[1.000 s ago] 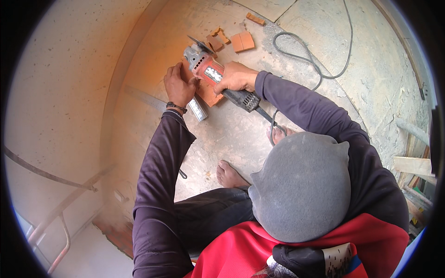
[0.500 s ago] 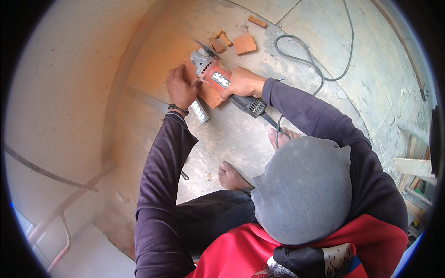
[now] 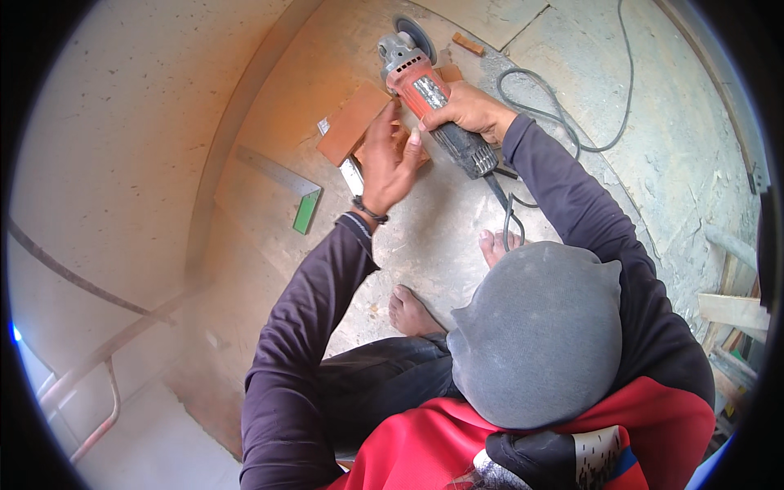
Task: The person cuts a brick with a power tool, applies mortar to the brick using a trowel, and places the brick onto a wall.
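My right hand (image 3: 472, 113) is wrapped round the body of a red and black angle grinder (image 3: 418, 88), lifted at the far middle with its disc (image 3: 415, 37) pointing away from me. A flat orange clay tile (image 3: 353, 124) lies at an angle to the left of the grinder. At the tile's right edge is my left hand (image 3: 387, 170), fingers stretched out and thumb apart. More orange tile (image 3: 422, 160) shows partly behind that hand. Under the tile runs a silver metal bar (image 3: 351, 175), mostly covered. The grinder hides some of the tile scraps behind it.
A try square with a green handle (image 3: 307, 212) lies on the floor to the left. The grinder's cord (image 3: 563, 122) loops off to the right. A small tile strip (image 3: 468, 44) sits at the far side. Wooden offcuts (image 3: 733, 311) are stacked at the right edge. Orange dust hangs at the left.
The grinder has moved up and to the right, off the tile. My left hand has shifted right and its fingers have straightened. The tile looks turned, and the green-handled square now shows clearly.
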The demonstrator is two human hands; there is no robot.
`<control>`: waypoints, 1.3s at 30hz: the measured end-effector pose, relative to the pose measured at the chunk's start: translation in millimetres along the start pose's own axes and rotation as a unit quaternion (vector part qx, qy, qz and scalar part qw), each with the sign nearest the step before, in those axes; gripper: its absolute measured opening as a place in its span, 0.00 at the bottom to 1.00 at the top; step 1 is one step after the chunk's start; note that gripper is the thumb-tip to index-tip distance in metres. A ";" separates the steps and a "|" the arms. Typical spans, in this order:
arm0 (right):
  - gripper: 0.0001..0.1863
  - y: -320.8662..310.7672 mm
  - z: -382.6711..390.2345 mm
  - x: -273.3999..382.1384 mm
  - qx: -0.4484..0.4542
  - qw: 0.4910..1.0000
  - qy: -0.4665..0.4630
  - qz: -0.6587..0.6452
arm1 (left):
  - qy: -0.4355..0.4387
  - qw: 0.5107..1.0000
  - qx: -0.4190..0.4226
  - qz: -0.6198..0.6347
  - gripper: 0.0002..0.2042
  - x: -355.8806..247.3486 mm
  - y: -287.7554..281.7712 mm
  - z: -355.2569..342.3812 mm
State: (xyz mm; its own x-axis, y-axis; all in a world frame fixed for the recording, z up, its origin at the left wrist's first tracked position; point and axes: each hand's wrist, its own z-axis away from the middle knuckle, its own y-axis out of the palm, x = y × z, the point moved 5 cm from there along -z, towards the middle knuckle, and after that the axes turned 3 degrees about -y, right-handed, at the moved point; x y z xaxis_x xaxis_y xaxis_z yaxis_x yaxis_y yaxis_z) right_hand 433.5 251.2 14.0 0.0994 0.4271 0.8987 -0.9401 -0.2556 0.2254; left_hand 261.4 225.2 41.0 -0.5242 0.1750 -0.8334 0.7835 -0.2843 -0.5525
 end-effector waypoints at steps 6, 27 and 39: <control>0.18 5.6 6.0 8.6 0.024 0.998 0.001 -0.053 | -0.076 0.970 -0.002 0.233 0.33 -14.2 27.2 11.8; 0.19 -2.3 0.1 2.7 0.025 1.000 -0.002 0.008 | -0.120 0.973 0.060 0.190 0.39 -50.8 15.8 -2.4; 0.28 -62.4 -18.1 46.6 -0.192 0.880 -0.045 0.431 | 0.008 0.947 -0.113 -0.301 0.31 20.0 -46.7 -12.3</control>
State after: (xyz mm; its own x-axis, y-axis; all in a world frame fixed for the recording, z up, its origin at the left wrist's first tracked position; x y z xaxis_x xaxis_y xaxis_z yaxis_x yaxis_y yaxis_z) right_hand 490.9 302.7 35.0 -0.6964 0.1423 0.7035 -0.7177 -0.1319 -0.6838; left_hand 218.5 253.6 50.0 -0.8950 0.2550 -0.3659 0.3967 0.0802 -0.9144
